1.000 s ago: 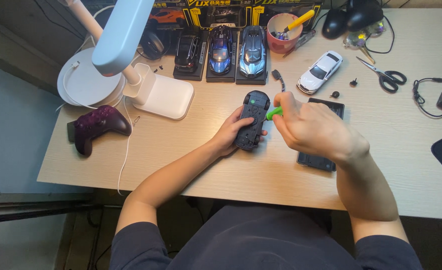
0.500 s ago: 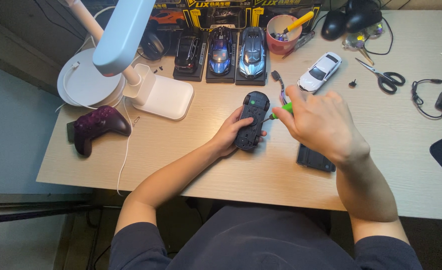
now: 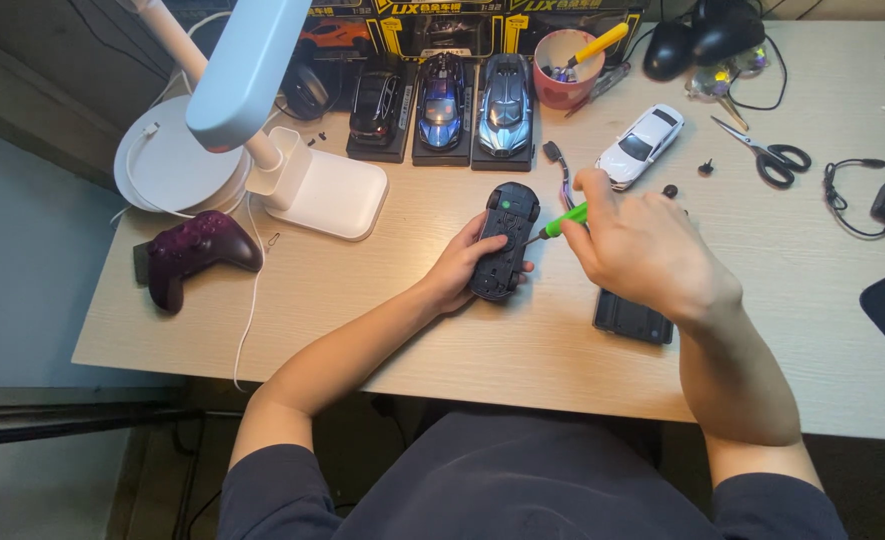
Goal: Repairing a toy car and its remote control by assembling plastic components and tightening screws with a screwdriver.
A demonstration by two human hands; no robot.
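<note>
A: Toy car chassis [image 3: 503,240], dark, belly-up on the wooden desk [image 3: 442,330], just in front of the row of three boxed model cars [image 3: 442,105]. Who has it?

B: Left hand [image 3: 462,268] clamped on its near end, fingers wrapped under the side. Right hand [image 3: 634,245] closed round a green-handled screwdriver [image 3: 560,222], tip touching the chassis near its middle.

A: Around the chassis?

B: White model car [image 3: 641,145] beyond it to the right, near a pink cup [image 3: 562,68] of tools. Black flat part [image 3: 630,318] just right of the chassis, partly under the right wrist. Purple game controller [image 3: 194,255] well left of it. White desk lamp [image 3: 262,120] behind-left, base near the boxed cars. Scissors [image 3: 767,152] far right.
</note>
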